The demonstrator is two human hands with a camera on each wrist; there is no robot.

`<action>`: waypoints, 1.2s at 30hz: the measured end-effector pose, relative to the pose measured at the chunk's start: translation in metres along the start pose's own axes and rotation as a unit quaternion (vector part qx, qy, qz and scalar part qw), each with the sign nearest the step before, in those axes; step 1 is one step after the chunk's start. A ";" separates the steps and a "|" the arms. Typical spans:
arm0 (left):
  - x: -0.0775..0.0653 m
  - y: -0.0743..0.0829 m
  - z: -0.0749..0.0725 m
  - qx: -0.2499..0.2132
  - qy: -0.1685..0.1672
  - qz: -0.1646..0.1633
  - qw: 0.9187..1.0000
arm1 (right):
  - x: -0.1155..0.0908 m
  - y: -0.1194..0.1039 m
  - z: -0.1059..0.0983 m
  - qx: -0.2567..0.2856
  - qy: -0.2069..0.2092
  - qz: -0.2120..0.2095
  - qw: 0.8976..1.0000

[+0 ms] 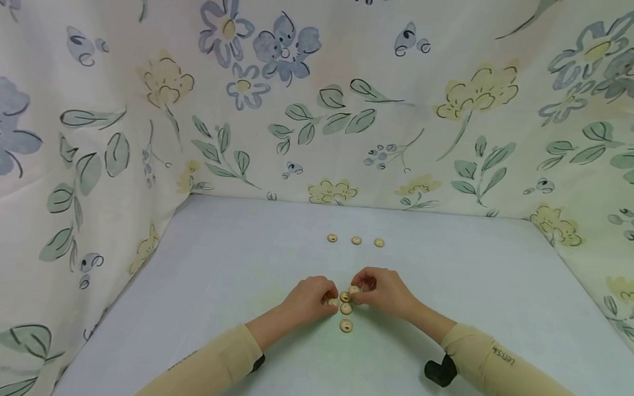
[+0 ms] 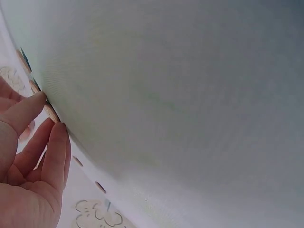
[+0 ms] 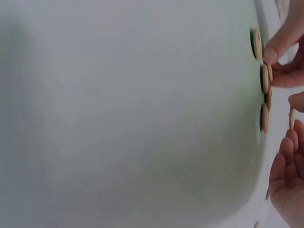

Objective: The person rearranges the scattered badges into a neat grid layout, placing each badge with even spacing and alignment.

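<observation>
Disc point(image 1: 333, 302), pale and round, pinched in left grip point(image 1: 311, 297); second disc point(image 1: 354, 290) pinched in right grip point(image 1: 386, 291). Two more discs point(image 1: 346, 309) on tabletop point(image 1: 238, 235) between grips, lone disc point(image 1: 346, 326) just on near side of both grips, row of three discs point(image 1: 356, 240) well beyond them.

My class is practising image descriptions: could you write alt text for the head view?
A person's left grip and right grip each pinch a round disc beside more discs on a pale table. Three other discs form a row farther back.
</observation>
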State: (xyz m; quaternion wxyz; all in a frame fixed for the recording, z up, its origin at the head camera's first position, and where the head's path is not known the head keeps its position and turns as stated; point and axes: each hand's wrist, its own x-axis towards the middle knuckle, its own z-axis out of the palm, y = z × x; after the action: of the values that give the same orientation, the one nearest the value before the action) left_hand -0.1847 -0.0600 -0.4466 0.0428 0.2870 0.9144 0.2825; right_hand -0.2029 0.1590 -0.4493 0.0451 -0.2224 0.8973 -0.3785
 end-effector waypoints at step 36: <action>-0.002 0.003 -0.001 0.018 0.006 -0.001 1.000 | 0.095 0.003 0.030 -0.007 0.046 0.062 0.997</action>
State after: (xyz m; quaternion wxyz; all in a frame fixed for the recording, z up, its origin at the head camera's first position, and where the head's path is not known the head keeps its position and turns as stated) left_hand -0.1818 -0.0594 -0.4448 0.0328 0.2852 0.9198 0.2676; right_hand -0.2821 0.0999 -0.4639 0.0257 -0.1494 0.9132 -0.3783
